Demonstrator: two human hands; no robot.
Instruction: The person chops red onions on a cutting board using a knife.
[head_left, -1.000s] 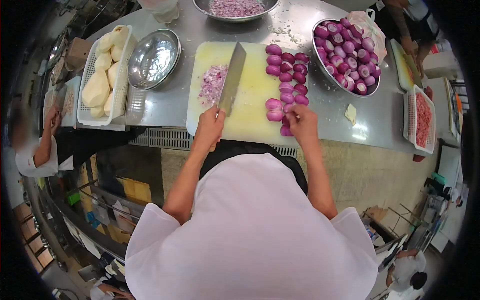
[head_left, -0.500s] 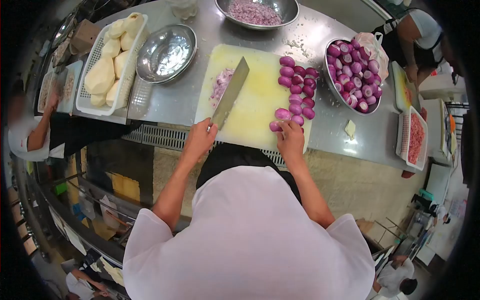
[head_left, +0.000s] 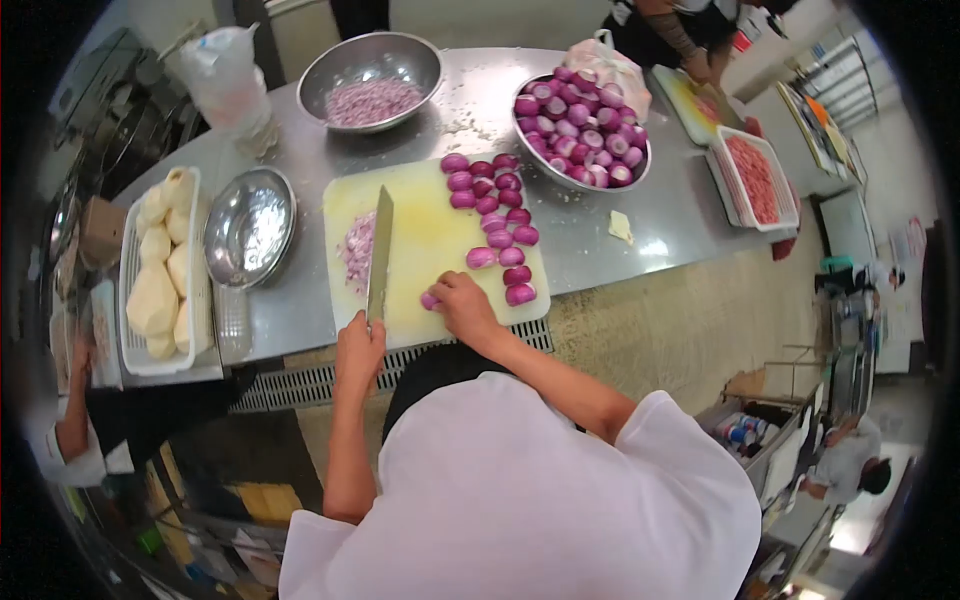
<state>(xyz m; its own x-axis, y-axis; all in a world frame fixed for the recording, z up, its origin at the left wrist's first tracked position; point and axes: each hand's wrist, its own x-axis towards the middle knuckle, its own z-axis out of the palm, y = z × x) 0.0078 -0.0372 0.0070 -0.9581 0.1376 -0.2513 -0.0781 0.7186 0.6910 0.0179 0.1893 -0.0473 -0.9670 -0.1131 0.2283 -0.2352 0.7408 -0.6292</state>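
Observation:
My left hand [head_left: 360, 345] is closed on the handle of a broad knife [head_left: 379, 255], whose blade lies over the left part of the cutting board [head_left: 420, 222]. Chopped purple onion [head_left: 358, 250] sits left of the blade. Near the board's front edge, my right hand [head_left: 464, 306] pinches a purple onion piece [head_left: 430, 300], a short way right of the knife. Several peeled onion halves [head_left: 499, 239] stand in rows along the board's right side.
A steel bowl of chopped onion [head_left: 424, 88], an empty-looking steel bowl [head_left: 282, 227] and a basket of peeled roots [head_left: 133, 330] stand around the board. Whole onions fill another bowl [head_left: 582, 183]. Right lies a basket of minced meat [head_left: 787, 190]. Co-workers' hands are at both sides.
The camera view has turned and shifted. My right hand has moved left from the onion rows with an onion piece. My left hand still holds the knife.

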